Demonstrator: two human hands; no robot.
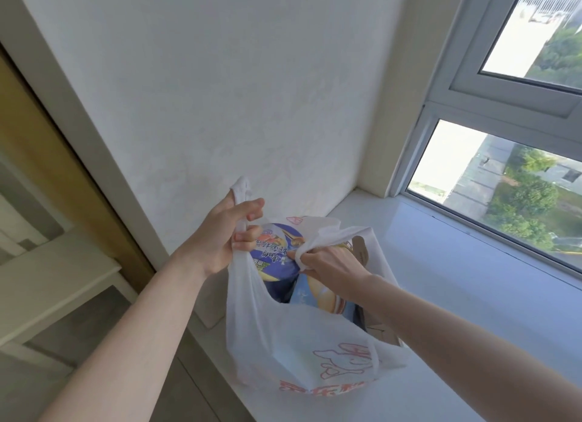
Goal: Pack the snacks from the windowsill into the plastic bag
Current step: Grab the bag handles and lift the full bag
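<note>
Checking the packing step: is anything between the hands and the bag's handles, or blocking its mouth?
Nothing visible does. The left hand grips one handle of the plastic bag, the right hand the other. Snack packets sit inside the open mouth.

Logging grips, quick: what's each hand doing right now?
Left hand: closed, gripping one handle of the white printed plastic bag.
Right hand: closed, gripping the other handle.
</note>
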